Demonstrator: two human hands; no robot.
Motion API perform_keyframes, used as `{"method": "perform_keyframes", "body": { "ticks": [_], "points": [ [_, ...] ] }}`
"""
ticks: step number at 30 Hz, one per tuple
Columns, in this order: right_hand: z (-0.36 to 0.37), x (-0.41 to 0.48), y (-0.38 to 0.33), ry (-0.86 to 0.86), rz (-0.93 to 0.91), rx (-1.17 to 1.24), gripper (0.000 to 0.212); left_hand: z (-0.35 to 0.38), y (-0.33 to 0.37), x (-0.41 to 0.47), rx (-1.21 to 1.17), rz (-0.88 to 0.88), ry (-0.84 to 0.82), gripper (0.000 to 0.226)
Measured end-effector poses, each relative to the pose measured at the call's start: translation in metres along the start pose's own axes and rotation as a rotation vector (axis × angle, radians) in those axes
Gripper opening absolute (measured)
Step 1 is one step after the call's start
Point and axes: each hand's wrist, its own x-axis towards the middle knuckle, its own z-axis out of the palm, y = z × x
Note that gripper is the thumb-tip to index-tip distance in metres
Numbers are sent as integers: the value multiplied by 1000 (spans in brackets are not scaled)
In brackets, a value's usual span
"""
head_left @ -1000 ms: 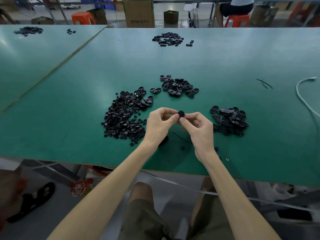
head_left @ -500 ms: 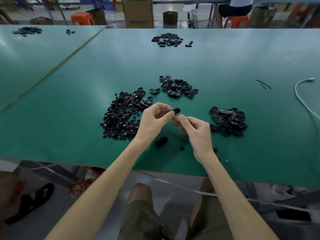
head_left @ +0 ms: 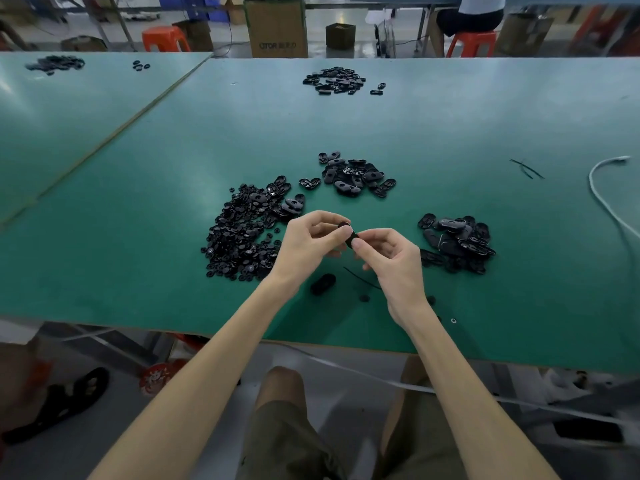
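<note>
"What's at the left of your feed?"

"I see a heap of small round black parts [head_left: 242, 233] spread on the green table [head_left: 138, 271], just beside the left hand."

"And that hand?"

"The left hand [head_left: 304, 244] is held up over the table with its fingers curled. Thumb and forefinger pinch the small black part [head_left: 349, 235] from its left side."

"Where is the part exactly?"

"It's in the air between the two hands, above the table, and only fingertips touch it. I can't tell whether it's one piece or two pressed together."

"Anything under the hands?"

"A black oval piece [head_left: 322, 284] lies on the table by the left wrist, with a thin black strand [head_left: 360, 280] next to it. Farther back there's a pile of oval shells [head_left: 356, 174]."

"The right hand?"

"I see the right hand [head_left: 391, 258] curled as well. Its thumb and forefinger nip the same part from the right, and its other fingers are folded in loosely."

"Beyond it?"

"A second pile of black shells [head_left: 457, 240] sits near the right hand, and a white cable [head_left: 595, 188] curves along the table's right side."
</note>
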Motion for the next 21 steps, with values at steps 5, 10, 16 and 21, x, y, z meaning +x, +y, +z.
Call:
{"method": "perform_keyframes", "body": {
  "ticks": [5,10,16,21],
  "points": [
    [0,-1,-1,14,-11,-8,12,11,-3,-4,-56,-65,35,10],
    [0,0,-1,37,1,-20,15,15,0,-5,-96,-87,11,19],
    [0,-1,-1,75,-23,55,10,8,5,-6,-54,-16,-107,19],
    [-1,1,2,108,-8,62,8,1,7,-7,10,-1,-175,25]
  ]
}}
